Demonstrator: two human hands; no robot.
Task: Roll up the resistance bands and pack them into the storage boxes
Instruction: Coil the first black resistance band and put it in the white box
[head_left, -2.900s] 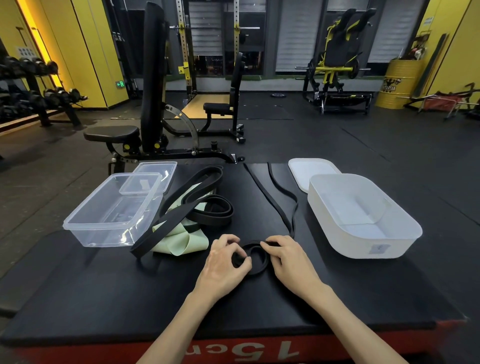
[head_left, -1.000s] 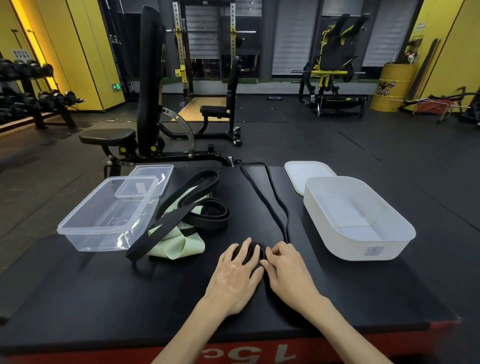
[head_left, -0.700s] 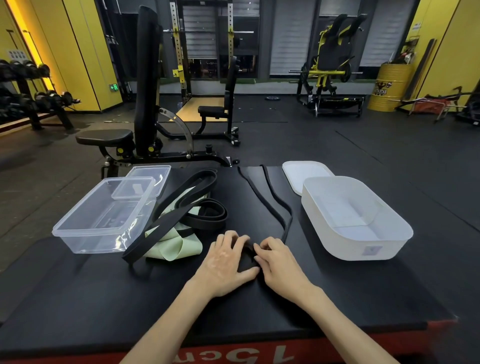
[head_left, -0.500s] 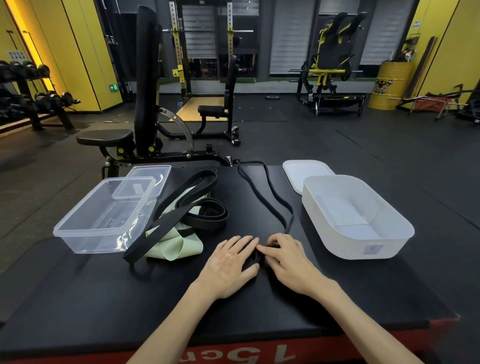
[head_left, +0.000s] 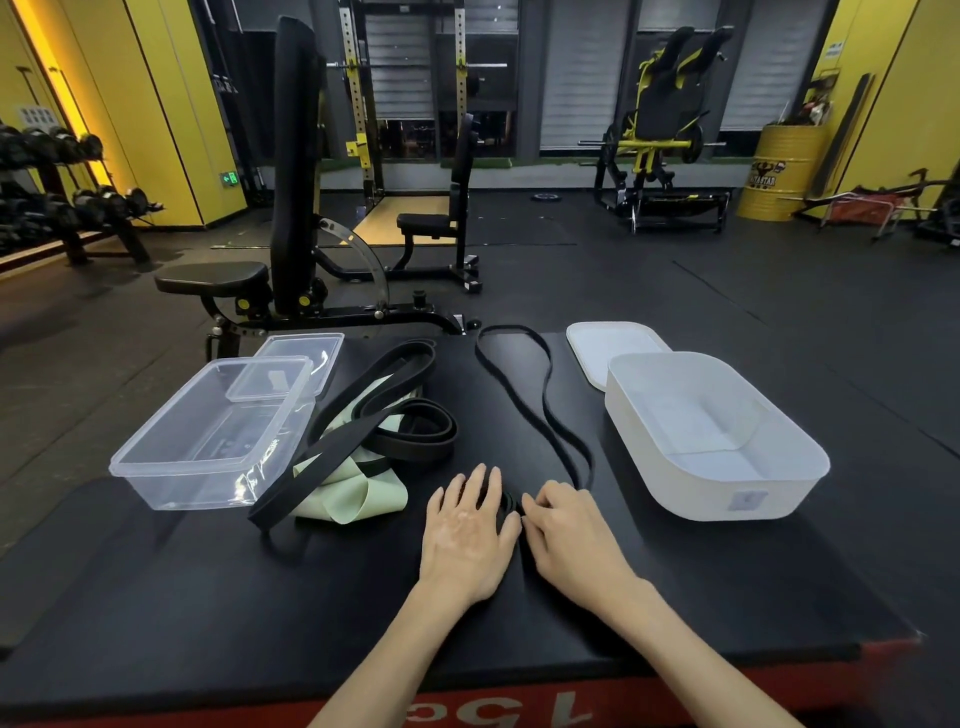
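Observation:
A thin black resistance band (head_left: 545, 405) snakes from the platform's far edge down to a small coil (head_left: 506, 501) between my hands. My left hand (head_left: 467, 535) lies flat with straight fingers pressing the coil. My right hand (head_left: 571, 535) has its fingers curled at the coil's right side, pinching the band. A wide black band (head_left: 363, 415) and a pale green band (head_left: 353, 499) lie heaped at the left. A clear plastic box (head_left: 208, 431) stands on the left, a white box (head_left: 727, 499) on the right.
A clear lid (head_left: 306, 353) lies behind the clear box and a white lid (head_left: 608, 343) behind the white box. The black padded platform (head_left: 208, 597) ends in a red front edge. A weight bench (head_left: 280, 208), racks and dumbbells stand beyond.
The coil, an open loop 2.9 s ago, is now tighter and mostly covered by my flat left hand. The band's free length has been drawn nearer and lies in a shorter loop.

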